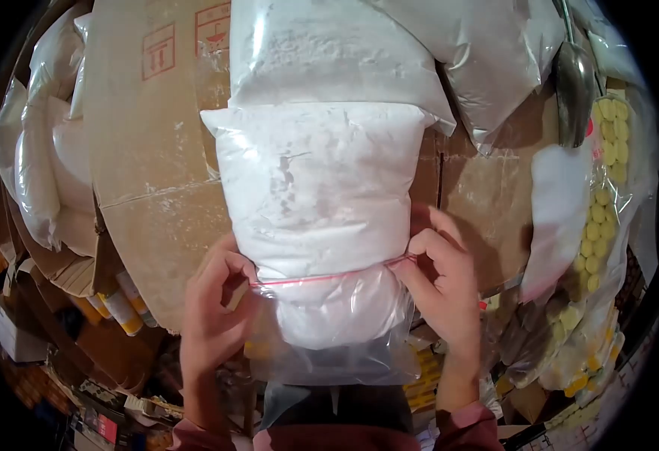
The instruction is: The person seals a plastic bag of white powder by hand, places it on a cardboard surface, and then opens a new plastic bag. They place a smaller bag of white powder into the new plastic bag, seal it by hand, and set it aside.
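Observation:
A plump plastic bag of white powder [318, 177] lies before me on cardboard. Its near end sits inside a clear zip bag [337, 367], whose red zip strip [322, 279] runs across the white bag. My left hand [222, 297] pinches the left end of this strip between thumb and fingers. At the strip's right end, my right hand [442, 270] grips the zip bag's edge the same way. Both hands are closed, with some fingertips hidden behind the plastic.
More white powder bags [329, 52] lie behind, one at the upper right [495, 68]. A metal scoop [574, 90] rests at the right, near packs of yellow pieces [596, 233]. Cardboard [156, 150] spreads underneath. Filled bags [40, 150] stand in a box at left.

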Tool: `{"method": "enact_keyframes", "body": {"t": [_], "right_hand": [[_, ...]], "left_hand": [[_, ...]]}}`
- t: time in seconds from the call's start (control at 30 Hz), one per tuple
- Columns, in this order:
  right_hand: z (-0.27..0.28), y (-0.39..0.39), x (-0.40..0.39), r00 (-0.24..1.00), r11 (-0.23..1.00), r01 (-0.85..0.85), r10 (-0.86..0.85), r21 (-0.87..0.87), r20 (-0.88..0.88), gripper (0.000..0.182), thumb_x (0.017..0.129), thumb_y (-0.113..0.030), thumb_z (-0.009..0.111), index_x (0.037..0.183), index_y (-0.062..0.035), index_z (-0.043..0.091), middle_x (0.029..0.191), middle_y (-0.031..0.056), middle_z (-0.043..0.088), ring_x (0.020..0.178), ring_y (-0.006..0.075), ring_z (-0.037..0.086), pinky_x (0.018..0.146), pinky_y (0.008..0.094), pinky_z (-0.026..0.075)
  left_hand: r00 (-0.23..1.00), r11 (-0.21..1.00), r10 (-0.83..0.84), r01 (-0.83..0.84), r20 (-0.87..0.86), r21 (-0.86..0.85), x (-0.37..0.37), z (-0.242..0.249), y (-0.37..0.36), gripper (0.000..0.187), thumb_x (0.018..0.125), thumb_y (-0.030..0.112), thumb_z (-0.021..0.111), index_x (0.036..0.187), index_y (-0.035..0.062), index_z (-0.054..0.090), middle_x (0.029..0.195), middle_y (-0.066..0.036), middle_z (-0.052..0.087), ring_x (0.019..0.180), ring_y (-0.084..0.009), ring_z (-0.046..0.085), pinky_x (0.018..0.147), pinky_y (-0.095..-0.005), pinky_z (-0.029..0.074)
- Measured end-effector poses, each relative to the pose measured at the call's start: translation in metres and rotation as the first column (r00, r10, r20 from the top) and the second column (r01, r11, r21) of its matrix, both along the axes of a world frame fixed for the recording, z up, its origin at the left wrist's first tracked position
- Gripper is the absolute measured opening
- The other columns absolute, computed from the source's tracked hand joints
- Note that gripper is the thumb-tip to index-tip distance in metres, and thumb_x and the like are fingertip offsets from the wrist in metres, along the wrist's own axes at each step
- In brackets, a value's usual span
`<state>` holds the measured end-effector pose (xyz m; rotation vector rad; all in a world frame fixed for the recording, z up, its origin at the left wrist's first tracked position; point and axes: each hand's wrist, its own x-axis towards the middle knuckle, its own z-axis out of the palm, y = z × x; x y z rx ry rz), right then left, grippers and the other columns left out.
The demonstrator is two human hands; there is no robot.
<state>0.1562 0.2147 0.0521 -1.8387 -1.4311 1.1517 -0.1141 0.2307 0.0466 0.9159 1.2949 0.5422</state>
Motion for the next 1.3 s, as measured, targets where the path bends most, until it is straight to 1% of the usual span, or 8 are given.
{"method": "enact_keyframes", "body": {"t": [0.17, 0.4, 0.6, 0.8, 1.07, 1.2, 1.27, 1.3], "right_hand": [[-0.022, -0.027, -0.018, 0.933, 0.969, 0.227, -0.244, -0.093, -0.266, 0.018, 0.089, 0.002, 0.064, 0.081, -0.0015, 0.049, 0.075, 0.0019, 0.050, 0.067, 0.0069, 0.043, 0.060, 0.0229, 0.038], [-0.003, -0.010, -0.019, 0.642, 0.920, 0.248, -0.390, -0.303, -0.660, 0.012, 0.096, -0.006, 0.060, 0.092, -0.0049, 0.049, 0.080, -0.0036, 0.050, 0.074, 0.0055, 0.044, 0.065, 0.0225, 0.039], [-0.018, 0.041, -0.016, 0.802, 0.973, 0.214, -0.228, -0.091, -0.553, 0.010, 0.098, -0.013, 0.056, 0.102, -0.0057, 0.050, 0.088, -0.0023, 0.052, 0.081, 0.0086, 0.048, 0.070, 0.0255, 0.042], [-0.045, 0.047, -0.009, 0.931, 0.943, 0.303, -0.261, 0.140, -0.254, 0.017, 0.101, -0.020, 0.052, 0.112, -0.0065, 0.051, 0.096, -0.0010, 0.054, 0.088, 0.0118, 0.052, 0.074, 0.0286, 0.045], [-0.074, 0.007, -0.015, 0.973, 0.971, 0.209, -0.196, 0.113, -0.118, 0.030, 0.105, -0.030, 0.046, 0.125, -0.0077, 0.052, 0.107, 0.0007, 0.057, 0.097, 0.0160, 0.056, 0.080, 0.0327, 0.049], [-0.239, -0.131, 0.007, 0.397, 0.815, 0.550, -0.447, -0.182, -0.802, 0.045, 0.105, -0.043, 0.043, 0.133, -0.0078, 0.051, 0.123, 0.0089, 0.058, 0.124, 0.0275, 0.050, 0.103, 0.0428, 0.043], [-0.187, -0.102, -0.006, 0.684, 0.877, 0.478, -0.402, -0.043, -0.609, 0.040, 0.104, -0.039, 0.046, 0.127, -0.0072, 0.053, 0.121, 0.0087, 0.058, 0.120, 0.0264, 0.051, 0.101, 0.0418, 0.044], [-0.156, -0.085, -0.012, 0.815, 0.909, 0.416, -0.353, 0.039, -0.459, 0.037, 0.103, -0.036, 0.047, 0.125, -0.0070, 0.054, 0.120, 0.0086, 0.058, 0.119, 0.0259, 0.052, 0.100, 0.0413, 0.044]], "left_hand": [[0.971, 0.978, 0.204, -0.207, 0.122, 0.011, 0.008, -0.012, -0.018, 0.020, 0.088, -0.009, 0.062, 0.090, 0.0057, 0.049, 0.083, 0.004, 0.049, 0.073, -0.0009, 0.044, 0.064, -0.0168, 0.035], [0.751, 0.864, 0.364, -0.493, 0.550, 0.101, 0.017, -0.043, -0.041, 0.013, 0.087, 0.002, 0.066, 0.088, 0.0076, 0.054, 0.089, -0.001, 0.058, 0.073, -0.0066, 0.053, 0.064, -0.0208, 0.043], [0.673, 0.750, 0.651, -0.641, 0.351, -0.163, 0.028, -0.076, -0.004, 0.006, 0.090, 0.009, 0.063, 0.089, 0.0046, 0.060, 0.088, -0.004, 0.063, 0.071, -0.0108, 0.058, 0.061, -0.0257, 0.046], [0.827, 0.808, 0.561, -0.558, 0.045, 0.188, 0.051, 0.004, 0.044, 0.013, 0.086, 0.010, 0.063, 0.090, -0.0023, 0.066, 0.070, -0.004, 0.064, 0.058, -0.0214, 0.059, 0.055, -0.0358, 0.048], [0.866, 0.875, 0.423, -0.314, -0.266, 0.369, 0.033, -0.045, -0.003, 0.042, 0.086, 0.015, 0.067, 0.122, -0.0040, 0.057, 0.120, -0.016, 0.058, 0.116, -0.0276, 0.052, 0.099, -0.0412, 0.041], [0.827, 0.700, 0.548, -0.372, -0.126, 0.610, 0.035, -0.100, -0.048, 0.045, 0.083, 0.011, 0.074, 0.123, -0.0008, 0.059, 0.115, -0.012, 0.063, 0.106, -0.0221, 0.061, 0.089, -0.0351, 0.053], [0.767, 0.644, 0.303, 0.272, -0.566, 0.715, 0.022, -0.108, -0.066, 0.052, 0.087, 0.012, 0.071, 0.133, 0.0014, 0.052, 0.123, -0.013, 0.059, 0.110, -0.0238, 0.059, 0.093, -0.0364, 0.052], [0.840, 0.697, 0.355, 0.053, -0.409, 0.715, 0.027, -0.106, -0.072, 0.051, 0.088, 0.013, 0.069, 0.134, 0.0016, 0.052, 0.123, -0.013, 0.059, 0.110, -0.0233, 0.059, 0.093, -0.0363, 0.052]]}}
